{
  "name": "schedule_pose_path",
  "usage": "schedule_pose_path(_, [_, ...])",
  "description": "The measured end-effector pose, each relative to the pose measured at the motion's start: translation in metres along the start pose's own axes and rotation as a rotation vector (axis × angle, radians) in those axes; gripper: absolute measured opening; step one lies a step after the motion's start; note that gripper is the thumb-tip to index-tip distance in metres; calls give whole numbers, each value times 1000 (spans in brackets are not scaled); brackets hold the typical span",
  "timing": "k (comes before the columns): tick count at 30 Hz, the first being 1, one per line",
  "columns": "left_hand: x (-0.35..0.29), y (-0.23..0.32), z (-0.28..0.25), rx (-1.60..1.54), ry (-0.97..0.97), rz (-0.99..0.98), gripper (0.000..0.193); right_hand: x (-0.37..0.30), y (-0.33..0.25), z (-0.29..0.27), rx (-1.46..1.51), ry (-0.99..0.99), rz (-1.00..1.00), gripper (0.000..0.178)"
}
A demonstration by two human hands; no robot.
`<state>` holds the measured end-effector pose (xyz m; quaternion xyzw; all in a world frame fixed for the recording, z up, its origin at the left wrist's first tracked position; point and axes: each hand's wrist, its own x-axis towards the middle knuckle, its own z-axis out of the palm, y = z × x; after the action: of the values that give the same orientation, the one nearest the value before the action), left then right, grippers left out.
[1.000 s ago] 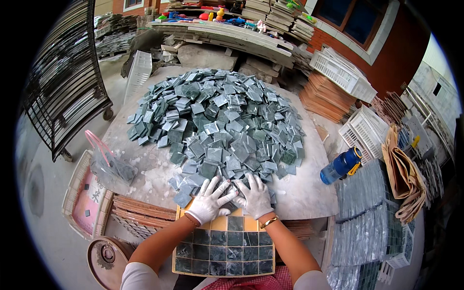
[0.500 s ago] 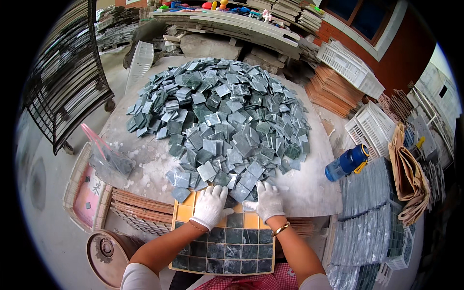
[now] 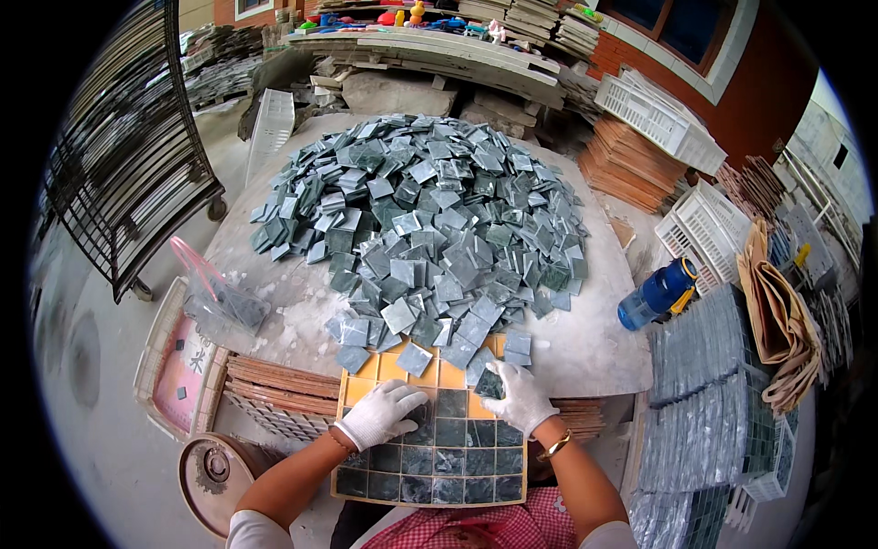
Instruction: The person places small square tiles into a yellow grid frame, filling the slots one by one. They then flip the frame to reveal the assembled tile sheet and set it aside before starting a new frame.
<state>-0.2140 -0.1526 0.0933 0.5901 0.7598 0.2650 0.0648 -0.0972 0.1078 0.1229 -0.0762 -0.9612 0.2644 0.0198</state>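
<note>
A shallow yellow grid frame (image 3: 361,382) rests against the near edge of the table, its nearer rows filled with dark green square stone tiles (image 3: 416,459). My left hand (image 3: 380,414), in a white glove, is over the frame's left part. Its thumb and fingers bracket a dark tile (image 3: 422,414) lying in a cell, partly covered by the hand. Also gloved, my right hand (image 3: 523,401) pinches a dark green tile (image 3: 489,383) tilted above the right-hand cells. Loose tiles (image 3: 415,359) overlap the frame's far edge, spilling from a large heap of tiles (image 3: 439,220).
A blue bottle (image 3: 651,297) stands at the table's right, beside stacked tile sheets (image 3: 695,403). To the left are a plastic bag (image 3: 229,306), a pale crate (image 3: 151,366) and a round-lidded bucket (image 3: 215,471). A black wire rack (image 3: 137,146) stands farther left.
Both hands have drawn back from the heap's edge over the frame. A tile now lies in a formerly yellow cell at my left hand, and my right hand has lifted a tile.
</note>
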Motion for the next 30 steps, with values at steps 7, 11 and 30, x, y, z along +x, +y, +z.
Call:
schedule_pose_path(7, [0,7,7,21,139,-249,51,-32,-4,14,-11,-48,-117,58])
schedule_pose_path(11, [5,9,3,5,154,-284,45,-29,-4,15,-63,-33,-142,60])
schedule_pose_path(30, [57,12,-1,205,231,-670,57,28,-29,7,-317,8,312,62])
